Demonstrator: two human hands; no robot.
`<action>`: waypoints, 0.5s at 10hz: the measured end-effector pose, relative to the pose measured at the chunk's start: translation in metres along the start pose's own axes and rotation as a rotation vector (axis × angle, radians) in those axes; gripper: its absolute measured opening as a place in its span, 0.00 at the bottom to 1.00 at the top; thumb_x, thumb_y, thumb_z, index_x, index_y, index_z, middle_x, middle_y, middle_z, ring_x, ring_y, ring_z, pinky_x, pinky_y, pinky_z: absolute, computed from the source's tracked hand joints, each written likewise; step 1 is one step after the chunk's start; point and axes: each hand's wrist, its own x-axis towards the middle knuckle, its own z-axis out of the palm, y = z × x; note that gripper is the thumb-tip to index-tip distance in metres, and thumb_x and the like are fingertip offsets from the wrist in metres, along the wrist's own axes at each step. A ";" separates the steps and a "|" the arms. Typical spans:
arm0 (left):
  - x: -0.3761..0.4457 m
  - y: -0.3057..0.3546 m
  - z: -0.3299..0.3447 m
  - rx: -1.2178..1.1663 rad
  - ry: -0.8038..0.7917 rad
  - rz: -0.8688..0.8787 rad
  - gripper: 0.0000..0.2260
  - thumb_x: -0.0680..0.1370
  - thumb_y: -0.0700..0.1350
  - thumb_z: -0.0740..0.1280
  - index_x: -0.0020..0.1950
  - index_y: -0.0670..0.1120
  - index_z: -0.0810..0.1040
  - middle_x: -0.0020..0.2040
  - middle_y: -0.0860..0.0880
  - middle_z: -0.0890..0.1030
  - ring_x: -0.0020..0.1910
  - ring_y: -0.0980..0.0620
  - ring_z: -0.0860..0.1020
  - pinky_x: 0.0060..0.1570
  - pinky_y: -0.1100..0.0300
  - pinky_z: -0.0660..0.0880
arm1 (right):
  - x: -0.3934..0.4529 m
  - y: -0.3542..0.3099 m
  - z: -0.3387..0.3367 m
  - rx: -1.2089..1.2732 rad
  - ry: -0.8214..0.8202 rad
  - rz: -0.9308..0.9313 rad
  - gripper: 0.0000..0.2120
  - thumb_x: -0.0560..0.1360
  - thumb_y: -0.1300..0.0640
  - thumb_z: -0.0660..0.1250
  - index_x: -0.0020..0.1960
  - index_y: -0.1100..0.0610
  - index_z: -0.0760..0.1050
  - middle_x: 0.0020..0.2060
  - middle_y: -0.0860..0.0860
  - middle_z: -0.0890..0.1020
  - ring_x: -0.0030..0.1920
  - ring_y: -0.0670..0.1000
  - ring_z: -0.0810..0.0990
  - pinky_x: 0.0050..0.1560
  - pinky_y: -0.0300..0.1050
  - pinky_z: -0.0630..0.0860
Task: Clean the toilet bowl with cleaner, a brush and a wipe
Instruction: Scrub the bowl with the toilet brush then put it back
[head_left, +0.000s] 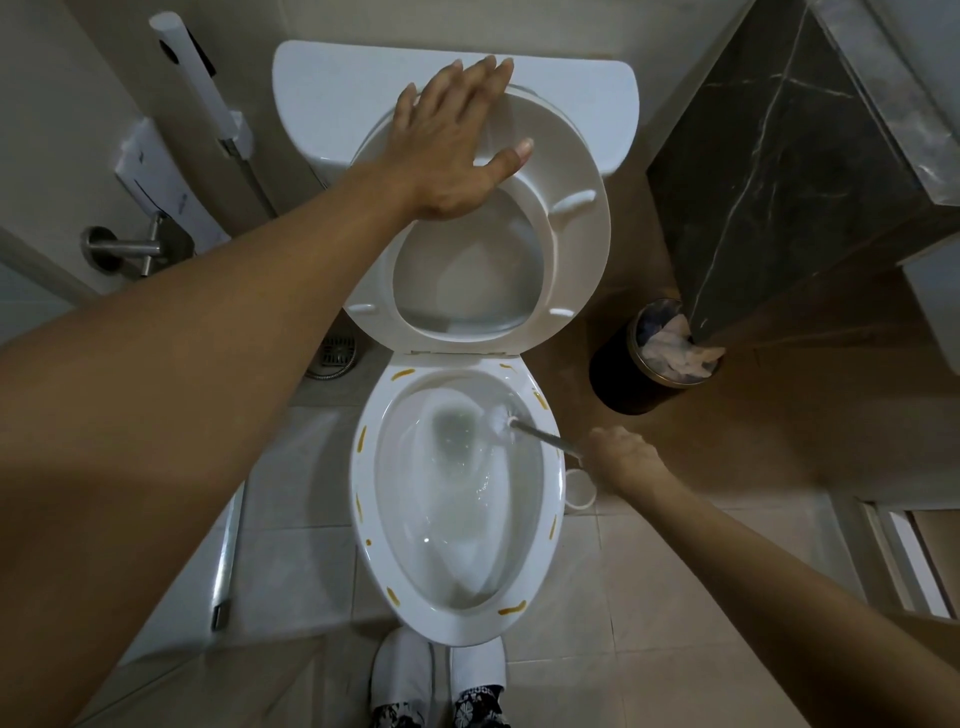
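Down right, the right hand (621, 460) grips the brush (506, 418) inside the bowl (558, 483).

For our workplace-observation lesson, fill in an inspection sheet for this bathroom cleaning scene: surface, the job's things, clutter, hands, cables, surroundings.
Surface: toilet bowl rim white, with yellow-brown streaks spaced around it; water inside looks stirred.
Job's things: toilet brush has its head inside the bowl at the right side; raised seat leans back against the cistern. No cleaner bottle or wipe seen.
Clutter: dark waste bin holding crumpled paper; white round holder on the floor.
Hands: left hand flat on the raised seat; right hand grips the brush handle.
Cables: nothing seen.
Surroundings: tiled floor, floor drain, dark marble cabinet.
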 end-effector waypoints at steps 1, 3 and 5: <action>0.000 0.000 0.000 0.000 0.000 0.000 0.31 0.80 0.62 0.50 0.78 0.51 0.44 0.79 0.50 0.46 0.77 0.48 0.43 0.73 0.44 0.41 | -0.006 -0.003 0.005 -0.078 -0.112 -0.018 0.13 0.79 0.59 0.60 0.61 0.60 0.75 0.48 0.54 0.78 0.47 0.55 0.79 0.48 0.46 0.76; 0.001 -0.001 0.001 0.004 0.001 0.001 0.31 0.80 0.62 0.50 0.78 0.51 0.44 0.79 0.50 0.46 0.77 0.47 0.44 0.73 0.44 0.41 | 0.003 0.002 -0.015 -0.048 -0.100 -0.014 0.11 0.78 0.59 0.63 0.59 0.60 0.77 0.41 0.52 0.76 0.40 0.51 0.78 0.44 0.43 0.78; 0.001 -0.001 0.002 0.014 0.006 0.000 0.31 0.80 0.62 0.49 0.78 0.51 0.44 0.79 0.50 0.46 0.77 0.47 0.44 0.73 0.44 0.41 | -0.001 0.000 0.001 -0.045 -0.130 -0.009 0.14 0.79 0.59 0.61 0.62 0.61 0.75 0.44 0.53 0.78 0.45 0.53 0.79 0.44 0.43 0.78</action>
